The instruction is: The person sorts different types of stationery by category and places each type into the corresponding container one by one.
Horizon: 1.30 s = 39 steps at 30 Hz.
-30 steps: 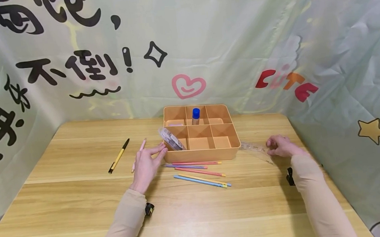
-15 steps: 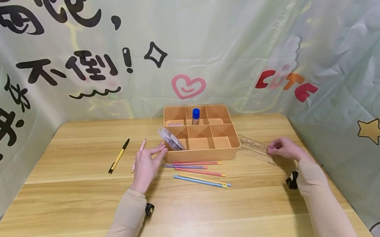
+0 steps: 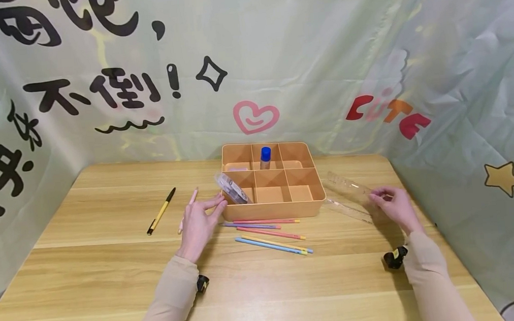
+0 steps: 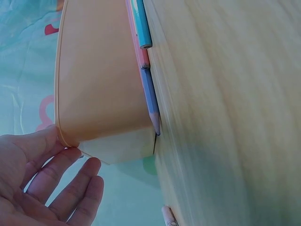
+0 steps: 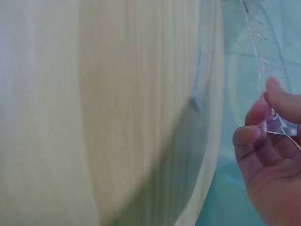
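Head view: a pale wood-grain desk (image 3: 296, 289) carries a six-compartment, orange-tan plastic box (image 3: 272, 211), the landmark here. The right hand (image 3: 395, 207) is well to the right of the box, the left hand (image 3: 200, 219) at its front left corner. Between box and right hand stretches a long transparent plastic ruler (image 3: 348, 184), its axis slanting from the right grip leftward and slightly back, far end just beside the box's right wall, apparently apart from it. The right grip is together, thumb and fingers pinching the ruler's near end; the right wrist view shows it raised. The left grip pinches the box's corner rim, its other fingers loose.

A clear plastic case (image 3: 233, 189) leans in the box's front left compartment; a blue-capped tube (image 3: 265, 154) stands in the back middle one. Slim coloured pencils (image 3: 271, 246) lie before the box; a yellow-and-black pen (image 3: 161, 211) lies to its left.
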{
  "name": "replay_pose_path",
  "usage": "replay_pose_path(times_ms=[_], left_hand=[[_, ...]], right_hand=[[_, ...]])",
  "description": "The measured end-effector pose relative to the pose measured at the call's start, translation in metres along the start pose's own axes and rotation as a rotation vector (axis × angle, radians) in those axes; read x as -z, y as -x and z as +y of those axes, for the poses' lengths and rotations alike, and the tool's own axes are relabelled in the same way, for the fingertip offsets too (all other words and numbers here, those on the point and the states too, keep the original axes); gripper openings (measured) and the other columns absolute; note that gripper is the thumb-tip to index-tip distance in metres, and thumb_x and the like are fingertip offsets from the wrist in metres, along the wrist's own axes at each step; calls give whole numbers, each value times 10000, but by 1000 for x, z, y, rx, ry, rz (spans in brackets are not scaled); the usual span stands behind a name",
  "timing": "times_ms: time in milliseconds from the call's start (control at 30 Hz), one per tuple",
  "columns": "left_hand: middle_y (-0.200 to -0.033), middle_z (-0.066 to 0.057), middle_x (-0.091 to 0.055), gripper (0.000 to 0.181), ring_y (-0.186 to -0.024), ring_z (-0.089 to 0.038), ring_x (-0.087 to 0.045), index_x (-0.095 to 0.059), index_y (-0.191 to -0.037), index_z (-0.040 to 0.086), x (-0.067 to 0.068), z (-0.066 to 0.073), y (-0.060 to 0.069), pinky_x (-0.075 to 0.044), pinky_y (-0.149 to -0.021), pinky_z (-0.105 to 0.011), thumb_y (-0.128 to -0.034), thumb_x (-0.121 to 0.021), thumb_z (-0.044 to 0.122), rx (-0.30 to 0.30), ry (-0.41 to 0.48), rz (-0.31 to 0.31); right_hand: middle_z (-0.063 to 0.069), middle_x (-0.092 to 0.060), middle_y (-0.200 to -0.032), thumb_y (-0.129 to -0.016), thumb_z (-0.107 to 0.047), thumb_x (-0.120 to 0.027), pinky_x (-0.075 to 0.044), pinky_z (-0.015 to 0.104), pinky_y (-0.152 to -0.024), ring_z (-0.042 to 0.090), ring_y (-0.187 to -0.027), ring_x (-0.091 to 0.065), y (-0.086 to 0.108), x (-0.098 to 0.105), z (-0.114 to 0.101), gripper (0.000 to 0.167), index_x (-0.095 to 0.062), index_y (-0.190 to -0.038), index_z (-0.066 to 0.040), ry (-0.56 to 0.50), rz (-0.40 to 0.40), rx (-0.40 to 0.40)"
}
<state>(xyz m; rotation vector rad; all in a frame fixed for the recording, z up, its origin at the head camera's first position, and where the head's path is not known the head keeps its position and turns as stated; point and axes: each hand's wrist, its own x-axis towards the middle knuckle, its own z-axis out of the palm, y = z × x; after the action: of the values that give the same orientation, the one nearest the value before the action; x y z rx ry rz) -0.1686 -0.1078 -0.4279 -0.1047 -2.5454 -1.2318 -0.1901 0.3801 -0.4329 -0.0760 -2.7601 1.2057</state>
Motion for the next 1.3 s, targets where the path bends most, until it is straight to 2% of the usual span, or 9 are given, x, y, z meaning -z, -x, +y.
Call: replay_pose_path(times_ms=[200,400,467,533,633,833,1000,1133,1300], left_hand=[[-1196,-42,-730,255,-1456,-348,-434,-768,-1094,96,1,1,1,-354,-1081,-763,-930,-731,287,19,-9,-5],[-1204,-46,-727,266,-1484,-358,-372,-765,-1112,103,0,1,1,-319,-1090,-781,-939,-719,299,17,-18,-7],[-1198,-62,-729,258,-1260,-361,-629,-765,-1110,91,0,0,0,-313,-1123,-751,-935,-725,276,0,-16,3],[-1192,-80,-729,250,-843,-360,-750,-763,-1109,77,-1,0,-1,-320,-1175,-674,-930,-732,248,-19,-13,11],[-1187,-97,-729,248,-389,-256,-518,-760,-1113,62,-1,-1,-3,-317,-1213,-605,-923,-738,220,-38,-11,19],[-1185,-90,-733,246,-358,-180,-483,-763,-1117,75,-1,-1,-3,-345,-1193,-615,-927,-735,230,-26,-15,18],[-1186,-88,-736,248,-605,-289,-613,-765,-1119,92,-1,0,-3,-430,-1094,-665,-930,-733,249,-15,-24,24],[-1188,-76,-736,254,-864,-324,-660,-768,-1118,102,0,1,-1,-567,-803,-561,-933,-728,271,-12,-37,21],[-1193,-75,-734,250,-831,-340,-667,-768,-1121,108,-1,0,-2,-501,-590,-421,-934,-727,269,-10,-46,21]], right_hand=[[-93,-740,-835,-953,-143,-699,-582,164,-607,-37,-665,-643,8,-3,-12,270,-674,-1073,98,-142,127,-12],[-118,-733,-788,-924,-123,-730,-542,156,-547,-13,-587,-627,15,-6,-25,81,-715,-926,-43,-310,213,-15],[-149,-720,-770,-918,-106,-734,-521,146,-531,-13,-577,-620,17,-8,-28,53,-719,-922,-56,-350,234,-34],[-182,-704,-749,-913,-84,-734,-510,143,-525,-8,-569,-615,18,-9,-32,56,-728,-941,-36,-382,258,-58],[-179,-706,-722,-900,-46,-736,-503,144,-519,11,-554,-612,18,-11,-37,63,-743,-958,-23,-437,306,-97],[-114,-735,-735,-868,-2,-754,-524,156,-512,45,-536,-624,19,-14,-51,87,-760,-950,-30,-606,368,-93],[-47,-761,-799,-848,26,-762,-559,179,-531,72,-561,-654,20,-16,-65,90,-759,-935,0,-762,374,-38],[-7,-763,-805,-843,34,-765,-567,196,-543,95,-571,-651,19,-20,-73,91,-756,-932,26,-837,373,-6],[6,-756,-804,-853,35,-754,-573,207,-566,107,-592,-643,14,-23,-81,88,-744,-939,52,-881,390,21]])
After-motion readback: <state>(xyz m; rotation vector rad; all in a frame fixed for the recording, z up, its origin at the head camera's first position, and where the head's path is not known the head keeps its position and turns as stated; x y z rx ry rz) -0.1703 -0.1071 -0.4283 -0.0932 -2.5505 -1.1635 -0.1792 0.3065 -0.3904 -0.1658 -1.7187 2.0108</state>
